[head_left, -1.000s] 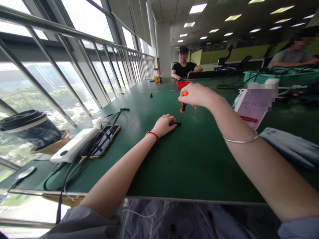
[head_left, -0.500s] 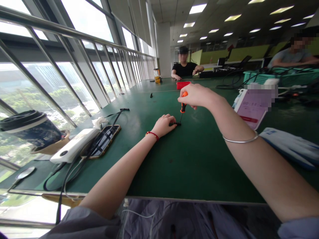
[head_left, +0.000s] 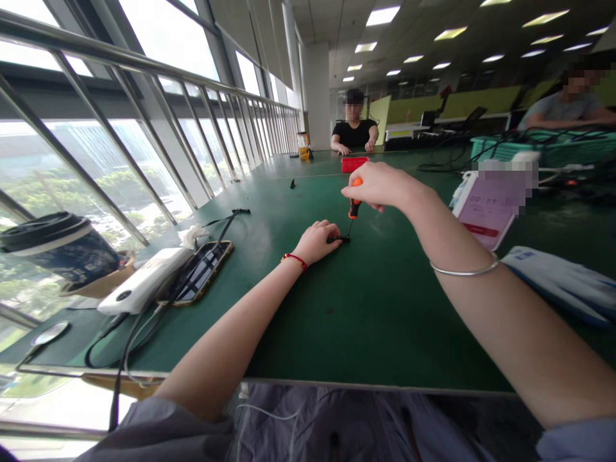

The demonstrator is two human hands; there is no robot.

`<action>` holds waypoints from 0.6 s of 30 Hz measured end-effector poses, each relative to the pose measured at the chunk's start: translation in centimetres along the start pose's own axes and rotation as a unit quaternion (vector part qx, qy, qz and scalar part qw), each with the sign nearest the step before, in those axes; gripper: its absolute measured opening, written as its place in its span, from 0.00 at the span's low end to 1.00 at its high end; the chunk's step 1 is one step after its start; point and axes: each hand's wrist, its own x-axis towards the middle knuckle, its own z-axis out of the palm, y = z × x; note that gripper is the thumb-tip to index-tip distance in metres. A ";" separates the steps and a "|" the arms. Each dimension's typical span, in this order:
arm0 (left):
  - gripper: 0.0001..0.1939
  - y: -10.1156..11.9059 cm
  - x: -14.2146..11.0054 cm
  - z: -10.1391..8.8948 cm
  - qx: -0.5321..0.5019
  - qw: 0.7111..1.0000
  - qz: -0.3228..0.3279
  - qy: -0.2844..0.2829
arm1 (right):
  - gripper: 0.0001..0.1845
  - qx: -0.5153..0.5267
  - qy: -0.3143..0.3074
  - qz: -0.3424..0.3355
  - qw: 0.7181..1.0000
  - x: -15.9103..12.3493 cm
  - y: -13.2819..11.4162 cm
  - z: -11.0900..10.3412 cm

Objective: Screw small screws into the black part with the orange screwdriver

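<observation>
My right hand (head_left: 378, 183) grips the orange and black handle of a screwdriver (head_left: 355, 206) from above. The screwdriver stands nearly upright, its thin shaft running down to the end of a small black part (head_left: 343, 239) on the green table (head_left: 385, 308). Fingers of my left hand (head_left: 317, 242) close on the other end of that part and press it to the tabletop. Those fingers partly cover it, so its full shape cannot be made out.
On the left lie a phone (head_left: 205, 273), a white power bank (head_left: 144, 279), cables and a lidded cup (head_left: 62, 250). To the right are a propped phone (head_left: 486, 205), gloves (head_left: 563, 279) and a green basket (head_left: 553, 147). A red box (head_left: 355, 165) sits ahead; a person (head_left: 355, 131) sits beyond it.
My right hand has shifted its hold slightly on the screwdriver handle. My left hand and the black part stay put. The person across has drawn one hand lower and inward.
</observation>
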 end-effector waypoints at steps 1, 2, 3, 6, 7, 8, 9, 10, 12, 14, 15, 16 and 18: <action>0.07 0.0 0.0 0.0 -0.001 1.000 0.000 0.000 | 0.11 0.005 -0.001 -0.002 1.000 0.0 0.0 0.0; 0.07 0.0 0.0 0.0 -0.001 1.000 0.000 0.000 | 0.11 0.010 -0.001 -0.003 1.000 0.0 0.1 0.1; 0.07 0.0 0.0 0.0 -0.001 1.000 0.000 0.000 | 0.10 0.015 -0.001 -0.005 1.000 0.1 0.1 0.1; 0.07 0.0 0.0 0.0 0.001 1.000 -0.002 -0.001 | 0.10 0.024 0.007 -0.013 1.000 0.2 0.2 0.2; 0.07 0.0 0.0 0.0 0.001 1.000 -0.003 -0.001 | 0.10 0.025 0.009 -0.015 1.000 0.2 0.2 0.2; 0.07 0.0 0.0 0.0 0.001 1.000 -0.004 -0.001 | 0.10 0.024 0.010 -0.018 1.000 0.2 0.2 0.2; 0.07 0.0 0.0 0.0 0.002 1.000 -0.005 -0.002 | 0.10 0.021 0.009 -0.019 1.000 0.2 0.2 0.2; 0.07 0.0 0.0 -0.1 0.002 1.000 -0.006 -0.002 | 0.09 0.019 0.008 -0.019 1.000 0.1 0.2 0.2; 0.07 0.0 0.0 -0.1 0.004 1.000 -0.005 -0.002 | 0.09 0.013 0.005 -0.018 1.000 0.0 0.1 0.1; 0.07 0.1 0.0 -0.1 0.007 1.000 0.000 -0.002 | 0.07 0.002 0.004 -0.018 1.000 0.0 0.1 0.1; 0.06 0.1 0.0 -0.1 0.010 1.000 0.003 -0.002 | 0.07 -0.005 0.005 -0.018 1.000 0.0 0.1 0.2; 0.06 0.1 0.0 -0.1 0.014 1.000 0.004 -0.003 | 0.07 -0.013 0.008 -0.017 1.000 0.0 0.0 0.2; 0.04 0.1 0.0 -0.1 0.022 1.000 0.005 -0.003 | 0.07 -0.022 0.016 -0.015 1.000 0.1 0.0 0.2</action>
